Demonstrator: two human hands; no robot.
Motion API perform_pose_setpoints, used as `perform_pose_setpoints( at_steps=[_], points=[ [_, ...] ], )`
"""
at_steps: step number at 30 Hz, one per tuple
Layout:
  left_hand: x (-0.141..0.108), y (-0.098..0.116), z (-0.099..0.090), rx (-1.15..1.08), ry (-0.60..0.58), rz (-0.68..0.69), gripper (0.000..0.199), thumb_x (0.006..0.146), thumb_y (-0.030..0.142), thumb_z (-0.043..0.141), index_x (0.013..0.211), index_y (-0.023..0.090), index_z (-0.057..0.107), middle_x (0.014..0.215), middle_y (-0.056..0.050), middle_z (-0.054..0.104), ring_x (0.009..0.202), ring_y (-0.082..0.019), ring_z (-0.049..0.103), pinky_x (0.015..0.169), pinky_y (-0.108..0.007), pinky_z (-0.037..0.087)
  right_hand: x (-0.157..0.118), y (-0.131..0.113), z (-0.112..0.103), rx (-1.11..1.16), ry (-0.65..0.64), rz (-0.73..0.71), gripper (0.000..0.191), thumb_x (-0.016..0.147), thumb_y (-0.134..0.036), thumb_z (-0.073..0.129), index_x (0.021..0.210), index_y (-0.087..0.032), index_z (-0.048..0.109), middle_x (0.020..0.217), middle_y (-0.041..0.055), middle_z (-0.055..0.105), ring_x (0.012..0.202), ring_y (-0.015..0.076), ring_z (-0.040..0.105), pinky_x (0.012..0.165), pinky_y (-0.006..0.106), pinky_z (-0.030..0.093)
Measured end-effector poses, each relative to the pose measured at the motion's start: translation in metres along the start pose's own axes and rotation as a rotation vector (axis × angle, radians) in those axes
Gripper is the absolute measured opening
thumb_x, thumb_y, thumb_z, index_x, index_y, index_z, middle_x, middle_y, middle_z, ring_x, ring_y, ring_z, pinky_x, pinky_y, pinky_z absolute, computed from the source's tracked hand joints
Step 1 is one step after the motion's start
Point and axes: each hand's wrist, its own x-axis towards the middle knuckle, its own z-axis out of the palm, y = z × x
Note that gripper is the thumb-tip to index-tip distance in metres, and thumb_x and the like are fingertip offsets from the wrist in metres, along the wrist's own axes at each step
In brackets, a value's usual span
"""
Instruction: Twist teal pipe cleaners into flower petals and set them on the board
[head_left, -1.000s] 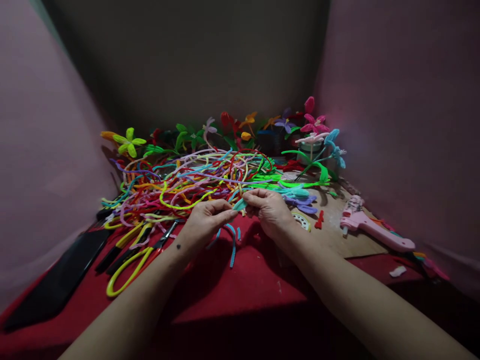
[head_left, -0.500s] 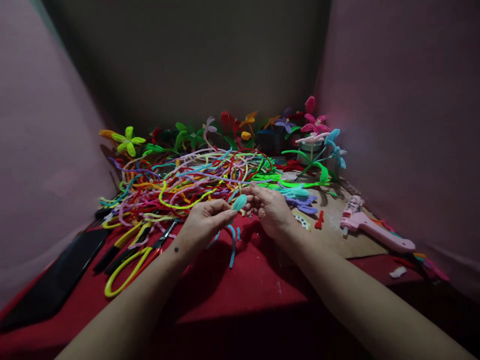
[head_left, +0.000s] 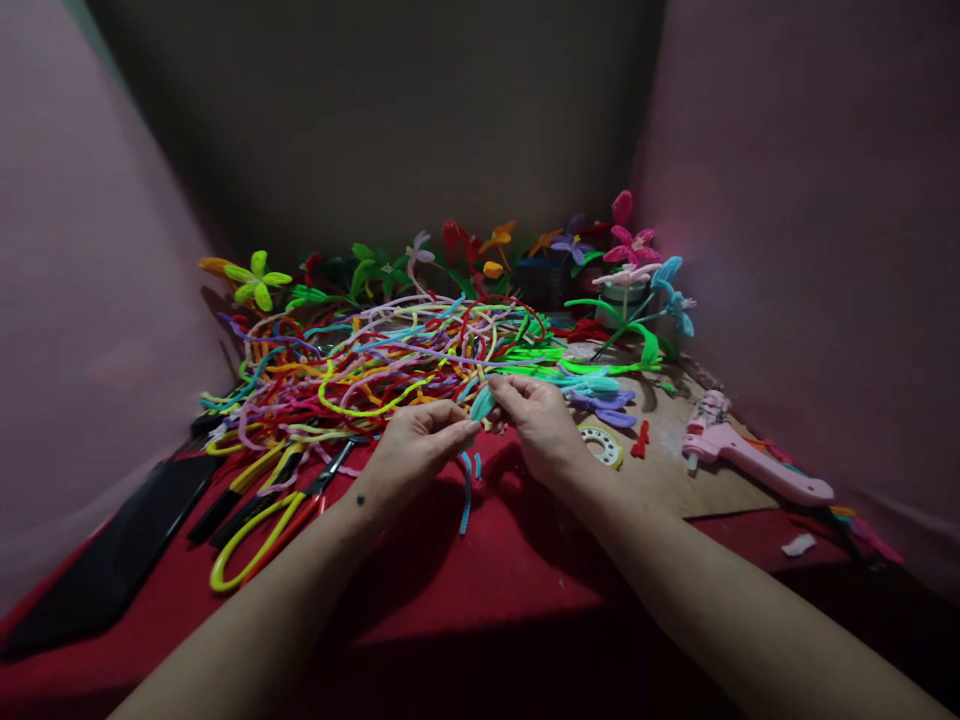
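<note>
- Turquoise fuzzy petal (head_left: 482, 402) at the centre of the dial, held up between both hands.
- Left hand (head_left: 424, 440), at its 8 o'clock: thumb and fingers pinch the lower end narrowly.
- Right hand (head_left: 536, 420), towards 3 o'clock: fingertips pinch the upper end.
- Pipe-cleaner pile (head_left: 375, 365): 10 o'clock.
- Yellow-handled scissors (head_left: 219, 572): 8 o'clock.
- Blue snippet (head_left: 466, 500): 6 o'clock, on red cloth (head_left: 495, 590).
- Pink glue gun (head_left: 750, 464): 3 o'clock.

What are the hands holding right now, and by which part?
A small turquoise fuzzy piece: the left hand pinches its lower end, the right hand its upper end.
</note>
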Motion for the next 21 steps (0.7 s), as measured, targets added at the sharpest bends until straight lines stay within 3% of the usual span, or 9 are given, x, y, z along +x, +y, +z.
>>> perform_pose_setpoints(
  at_steps=[3,9,14,21],
  points=[
    [-0.001,0.003,0.0,-0.053,0.022,-0.049,0.023,0.069,0.036,0.063,0.068,0.013,0.058,0.047,0.007,0.041,0.037,-0.003,0.03,0.036,-0.018,0.021,-0.002,-0.002,0.002,0.068,-0.152,0.048,0.028,0.07,-0.034,0.06,0.052,-0.014,0.054,0.05,-0.0019,0.051,0.05,0.0081,0.044,0.053,0.023,0.034],
    [0.003,0.003,-0.006,-0.173,0.172,-0.022,0.033,0.063,0.037,0.069,0.085,0.015,0.058,0.06,0.004,0.055,0.038,-0.004,0.04,0.037,-0.017,0.029,-0.003,-0.004,0.002,-0.052,-0.116,0.098,0.028,0.068,-0.031,0.061,0.047,-0.013,0.053,0.044,-0.0033,0.047,0.043,0.0061,0.038,0.046,0.022,0.029],
    [0.004,-0.004,-0.01,-0.286,0.095,-0.068,0.031,0.065,0.035,0.069,0.088,0.014,0.063,0.057,0.003,0.055,0.04,-0.004,0.04,0.039,-0.017,0.028,-0.008,-0.002,0.005,-0.054,-0.304,0.168,0.03,0.067,-0.037,0.061,0.05,-0.013,0.055,0.045,-0.0044,0.045,0.043,0.0046,0.033,0.043,0.02,0.023],
    [0.005,-0.004,-0.009,-0.502,0.109,-0.112,0.02,0.063,0.027,0.071,0.07,0.013,0.06,0.049,0.005,0.048,0.039,-0.002,0.036,0.039,-0.016,0.026,-0.009,-0.006,0.008,-0.085,-0.133,0.167,0.018,0.062,-0.027,0.065,0.055,-0.015,0.055,0.049,-0.0038,0.051,0.045,0.0066,0.042,0.046,0.02,0.033]
  ],
)
